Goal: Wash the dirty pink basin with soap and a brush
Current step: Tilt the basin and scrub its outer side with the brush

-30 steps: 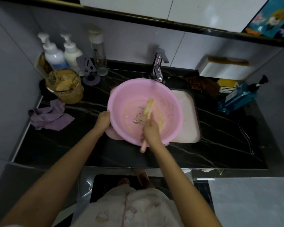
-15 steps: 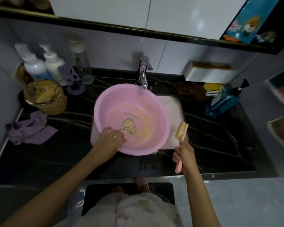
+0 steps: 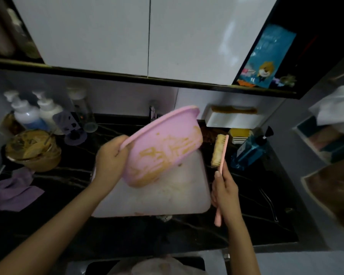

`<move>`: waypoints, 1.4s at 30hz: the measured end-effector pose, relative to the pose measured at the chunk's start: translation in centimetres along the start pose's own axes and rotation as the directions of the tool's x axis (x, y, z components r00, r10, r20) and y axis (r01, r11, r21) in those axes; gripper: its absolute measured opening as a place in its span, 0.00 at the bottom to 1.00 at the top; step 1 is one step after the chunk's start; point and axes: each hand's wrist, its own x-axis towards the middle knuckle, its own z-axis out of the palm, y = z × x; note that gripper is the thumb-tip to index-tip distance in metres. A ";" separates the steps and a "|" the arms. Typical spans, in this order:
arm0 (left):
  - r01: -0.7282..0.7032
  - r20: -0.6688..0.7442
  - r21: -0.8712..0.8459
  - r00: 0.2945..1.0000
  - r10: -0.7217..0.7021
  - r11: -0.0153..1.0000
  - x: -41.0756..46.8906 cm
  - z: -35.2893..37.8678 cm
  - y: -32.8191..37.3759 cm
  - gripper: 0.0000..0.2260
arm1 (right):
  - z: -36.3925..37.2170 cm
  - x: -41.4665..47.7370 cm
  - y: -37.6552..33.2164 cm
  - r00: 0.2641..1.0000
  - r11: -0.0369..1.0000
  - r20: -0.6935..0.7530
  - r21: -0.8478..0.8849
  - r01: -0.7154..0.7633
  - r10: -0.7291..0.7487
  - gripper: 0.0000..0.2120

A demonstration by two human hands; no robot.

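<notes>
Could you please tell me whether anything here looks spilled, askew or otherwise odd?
Yes: the pink basin, held tipped on edge over the sink by the left hand, has yellow-brown smears streaked across its outer wall. The right hand holds the brush beside it, not touching.

One pink basin (image 3: 163, 151), one brush (image 3: 218, 153), two pump bottles (image 3: 26, 116) (image 3: 48, 113), one glass bowl (image 3: 42, 163), one purple cloth (image 3: 14, 193).

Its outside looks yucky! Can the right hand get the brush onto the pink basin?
Probably yes. The left hand holds the pink basin tilted over the sink; nothing sits between its smeared side and the right hand's brush.
</notes>
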 end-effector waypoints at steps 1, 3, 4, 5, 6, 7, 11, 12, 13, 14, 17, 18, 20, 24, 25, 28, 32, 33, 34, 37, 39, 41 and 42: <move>0.059 -0.002 -0.033 0.998 -0.059 0.998 0.2 0.2 -0.7 0.08 | -0.2 0.0 -0.1 1.000 1.000 0.009 0.002 0.002 -0.002 0.21; 0.159 0.001 -0.096 0.987 -0.160 0.983 0.6 1.2 -1.7 0.11 | -0.5 0.9 -0.4 1.000 1.000 0.024 -0.019 0.020 -0.019 0.22; 0.206 0.011 -0.117 0.978 -0.207 0.971 0.6 1.6 -2.0 0.13 | -0.5 1.4 -0.4 0.999 0.999 0.036 -0.045 0.023 -0.021 0.22; 0.252 0.022 -0.129 0.968 -0.251 0.959 0.4 2.1 -2.5 0.14 | -0.6 1.8 -0.5 0.998 0.997 0.052 -0.071 0.024 -0.020 0.22; 0.300 0.031 -0.123 0.954 -0.299 0.946 0.0 2.6 -3.1 0.16 | -0.7 2.3 -0.3 0.998 0.993 0.066 -0.112 0.023 -0.015 0.22; 0.335 0.036 -0.107 0.942 -0.333 0.936 -0.4 2.9 -3.8 0.17 | -0.6 2.8 -0.2 0.996 0.987 0.083 -0.157 0.026 -0.013 0.22; 0.358 0.067 -0.014 0.932 -0.357 0.933 -1.4 3.0 -5.8 0.19 | 0.2 3.5 -0.5 0.976 0.936 0.218 -0.340 0.087 -0.012 0.20; 0.347 0.082 0.015 0.934 -0.347 0.938 -1.4 3.1 -5.8 0.19 | 0.7 3.7 -0.6 0.969 0.921 0.248 -0.375 0.110 -0.015 0.19; 0.316 0.104 0.053 0.942 -0.320 0.947 -1.4 3.2 -5.8 0.19 | 1.2 3.8 -0.7 0.963 0.898 0.269 -0.418 0.140 -0.025 0.19; 0.272 0.115 0.102 0.952 -0.283 0.957 -1.3 3.2 -5.4 0.17 | 1.8 4.1 -0.8 0.957 0.865 0.290 -0.472 0.172 -0.033 0.20; 0.109 0.117 0.232 0.983 -0.139 0.967 -0.7 2.9 -4.5 0.16 | 3.0 4.8 -1.4 0.940 0.774 0.337 -0.581 0.252 -0.053 0.22; 0.061 0.104 0.287 0.990 -0.094 0.956 -0.6 3.0 -4.0 0.17 | 3.2 5.2 -1.5 0.928 0.741 0.369 -0.607 0.287 -0.057 0.23; -0.036 0.097 0.420 0.995 -0.005 0.907 -0.1 3.9 -3.3 0.17 | 3.7 5.5 -1.9 0.914 0.680 0.401 -0.656 0.327 -0.052 0.24; -0.022 0.123 0.594 0.990 -0.065 0.804 1.6 5.6 -3.1 0.16 | 4.5 7.1 -2.0 0.955 0.600 0.296 -0.758 0.255 -0.031 0.26; -0.019 0.121 0.604 0.990 -0.069 0.797 2.0 5.5 -3.2 0.15 | 4.4 7.3 -1.9 0.960 0.622 0.279 -0.745 0.239 -0.034 0.26; -0.010 0.121 0.602 0.989 -0.079 0.799 2.9 5.6 -3.2 0.16 | 4.6 5.9 -2.0 0.926 0.663 0.369 -0.675 0.324 -0.077 0.23; -0.002 0.128 0.613 0.987 -0.096 0.790 4.0 5.5 -3.6 0.20 | 4.5 7.1 -2.0 0.937 0.577 0.347 -0.760 0.300 -0.030 0.23; 0.001 0.122 0.607 0.988 -0.094 0.795 4.1 5.3 -3.7 0.20 | 4.4 7.9 -2.0 0.956 0.605 0.295 -0.762 0.230 0.007 0.23; 0.003 0.121 0.603 0.988 -0.095 0.798 4.2 5.2 -3.9 0.20 | 4.3 8.1 -2.0 0.964 0.624 0.266 -0.756 0.196 0.020 0.23; 0.012 0.130 0.620 0.984 -0.117 0.785 4.7 5.2 -4.1 0.19 | 5.5 6.5 -2.0 0.925 0.594 0.378 -0.738 0.321 -0.030 0.23; 0.021 0.131 0.637 0.982 -0.135 0.770 5.0 5.0 -4.1 0.20 | 5.2 7.5 -2.0 0.938 0.574 0.346 -0.763 0.298 -0.027 0.23; 0.041 0.124 0.642 0.980 -0.157 0.766 5.1 4.6 -3.8 0.20 | 4.3 8.7 -1.9 0.965 0.626 0.255 -0.763 0.162 0.060 0.22; 0.041 0.120 0.642 0.981 -0.153 0.766 5.1 4.7 -3.8 0.20 | 4.2 8.5 -2.0 0.966 0.641 0.251 -0.752 0.155 0.061 0.23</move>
